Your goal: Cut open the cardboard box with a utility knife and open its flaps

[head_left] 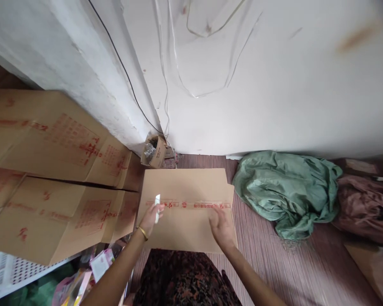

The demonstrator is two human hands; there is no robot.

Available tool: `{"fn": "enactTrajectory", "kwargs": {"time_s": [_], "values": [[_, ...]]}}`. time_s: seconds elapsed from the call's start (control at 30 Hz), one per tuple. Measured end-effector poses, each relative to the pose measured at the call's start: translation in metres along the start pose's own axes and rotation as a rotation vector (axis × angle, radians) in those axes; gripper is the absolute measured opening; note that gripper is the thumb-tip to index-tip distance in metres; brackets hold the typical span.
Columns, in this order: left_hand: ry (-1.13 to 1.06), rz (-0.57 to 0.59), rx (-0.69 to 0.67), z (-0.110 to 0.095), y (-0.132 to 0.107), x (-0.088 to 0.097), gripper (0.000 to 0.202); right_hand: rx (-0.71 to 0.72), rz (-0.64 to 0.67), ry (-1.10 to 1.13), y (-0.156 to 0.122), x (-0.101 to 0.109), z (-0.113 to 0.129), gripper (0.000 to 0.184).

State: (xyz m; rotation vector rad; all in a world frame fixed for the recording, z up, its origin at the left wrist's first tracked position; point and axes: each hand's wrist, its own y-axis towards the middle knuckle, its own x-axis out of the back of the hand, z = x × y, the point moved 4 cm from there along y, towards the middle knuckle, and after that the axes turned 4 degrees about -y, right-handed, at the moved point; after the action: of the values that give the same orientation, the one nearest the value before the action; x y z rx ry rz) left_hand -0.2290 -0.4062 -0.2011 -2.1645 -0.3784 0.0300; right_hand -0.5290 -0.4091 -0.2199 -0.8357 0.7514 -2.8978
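A brown cardboard box (185, 231) with red print and a strip of printed tape along its middle lies in front of me. My left hand (150, 217) is closed around a slim white object shaped like a box cutter (157, 208), above the left part of the box. Its exact kind is hard to make out. Over the right part of the box is my right hand (221, 226), fingers stretched out and somewhat blurred, with nothing visible in it. Whether this hand touches the cardboard I cannot tell.
Large cartons (67, 136) are stacked on the left above a white plastic crate (22, 272). A small open box (155, 151) stands in the corner. Green fabric (287, 187) lies right on the striped floor (258, 263), beside dark reddish fabric (367, 208). Cords hang on the wall (274, 85).
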Motion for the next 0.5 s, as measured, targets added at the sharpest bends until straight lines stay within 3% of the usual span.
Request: {"fn": "enactTrajectory", "kwargs": {"time_s": [0.1, 0.17, 0.27, 0.33, 0.43, 0.5], "values": [[-0.286, 0.174, -0.02, -0.003, -0.022, -0.036, 0.041, -0.151, 0.461, 0.372, -0.024, -0.036, 0.05, 0.065], [-0.345, 0.305, -0.017, -0.008, -0.035, -0.056, 0.046, -0.237, 0.618, 0.562, -0.036, -0.058, 0.085, 0.07], [-0.384, 0.464, 0.027, -0.011, -0.047, -0.077, 0.057, -0.195, 0.555, 0.673, -0.035, -0.073, 0.119, 0.066], [-0.323, 0.525, 0.014, -0.011, -0.048, -0.085, 0.062, -0.175, 0.477, 0.658, -0.029, -0.073, 0.123, 0.063], [-0.11, 0.591, -0.036, -0.008, -0.035, -0.093, 0.064, -0.208, 0.353, 0.592, -0.02, -0.059, 0.102, 0.061], [0.116, 0.634, -0.114, -0.008, -0.021, -0.096, 0.058, -0.252, 0.176, 0.487, -0.016, -0.036, 0.077, 0.054]]}}
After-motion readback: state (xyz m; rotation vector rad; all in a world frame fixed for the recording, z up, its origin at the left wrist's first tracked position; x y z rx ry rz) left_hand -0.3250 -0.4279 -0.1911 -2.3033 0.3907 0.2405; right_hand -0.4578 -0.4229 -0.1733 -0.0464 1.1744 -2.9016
